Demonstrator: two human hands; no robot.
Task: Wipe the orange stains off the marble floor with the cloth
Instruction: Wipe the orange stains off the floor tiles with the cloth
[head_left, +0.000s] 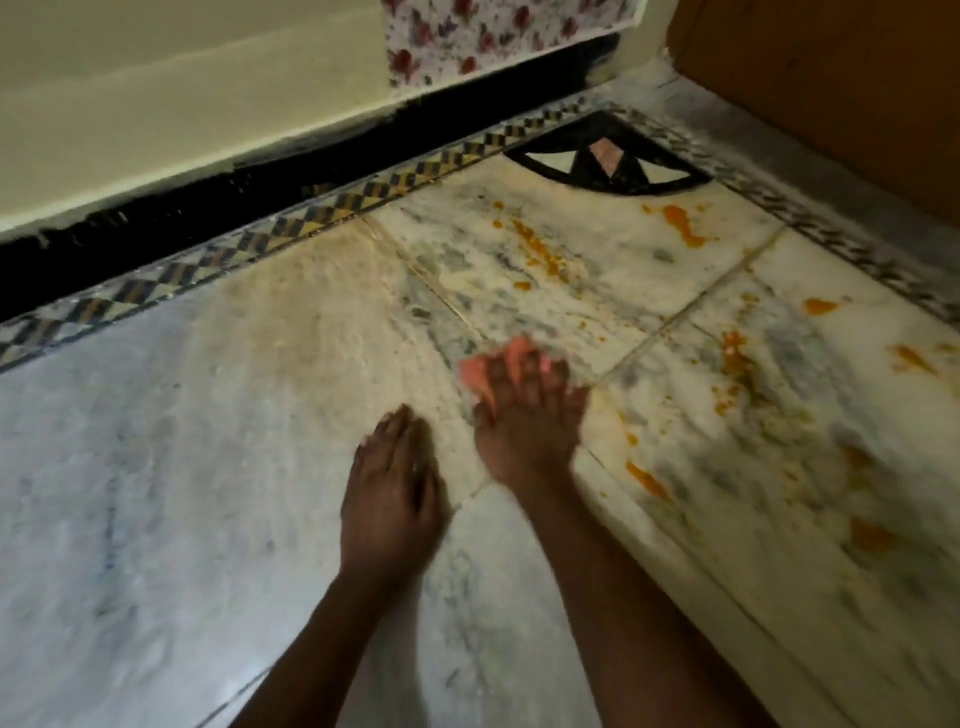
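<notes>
My right hand (524, 421) presses a small pink cloth (480, 371) onto the marble floor (208, 441); it is blurred and only the cloth's edge shows past the fingers. My left hand (392, 493) lies flat on the floor just to its left, fingers together, holding nothing. Orange stains (685, 228) spot the tiles beyond and to the right of my hands. More orange stains (647, 478) lie close to my right wrist, and others (535, 249) run across the far tile.
A patterned tile border (291, 231) and black skirting (260, 171) run along the cream wall at the back. A black inlay motif (613, 156) fills the far corner. A brown wooden panel (831, 78) stands at the right. Flowered fabric (493, 36) hangs above.
</notes>
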